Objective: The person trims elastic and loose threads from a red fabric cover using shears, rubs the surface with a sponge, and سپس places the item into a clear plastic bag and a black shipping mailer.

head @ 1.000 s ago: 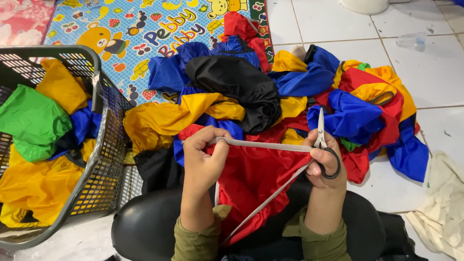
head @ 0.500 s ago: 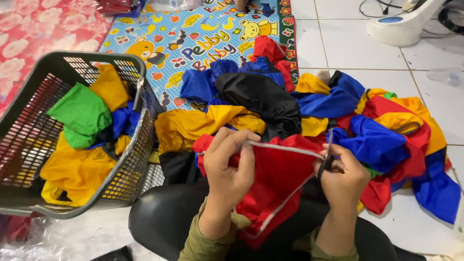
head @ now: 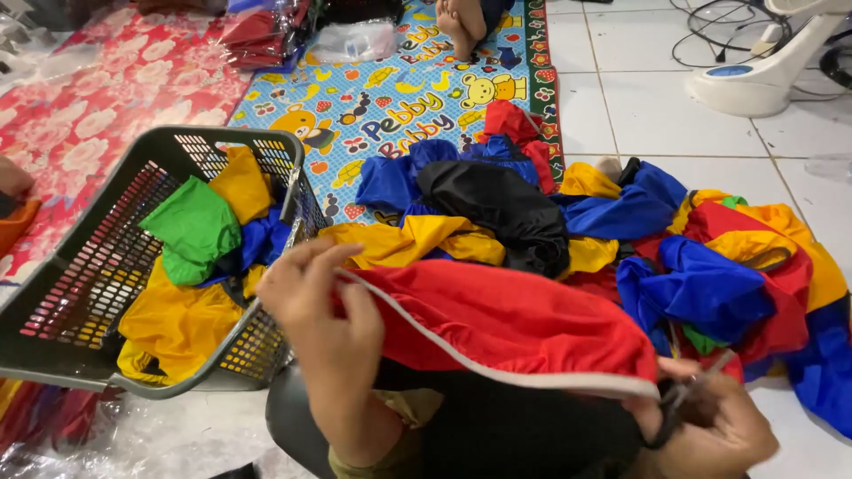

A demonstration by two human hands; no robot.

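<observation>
Left hand (head: pixel 324 324) raised, fingers pinched; right hand (head: pixel 723 426) low, fingers curled shut, forearms angled inward.

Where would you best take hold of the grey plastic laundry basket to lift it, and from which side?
Probably the grey plastic laundry basket is best gripped by its thick rolled top rim, reaching down from above at the near edge. It sits tilted, its lattice walls offer little to hold, and yellow, green and blue cloth fills the inside.

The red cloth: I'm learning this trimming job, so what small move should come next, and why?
Probably keep the white-edged hem taut and bring the scissors to it. The left hand pinches one end of the red cloth; the right hand grips the other end with the scissors, whose blades are too blurred to read.
</observation>
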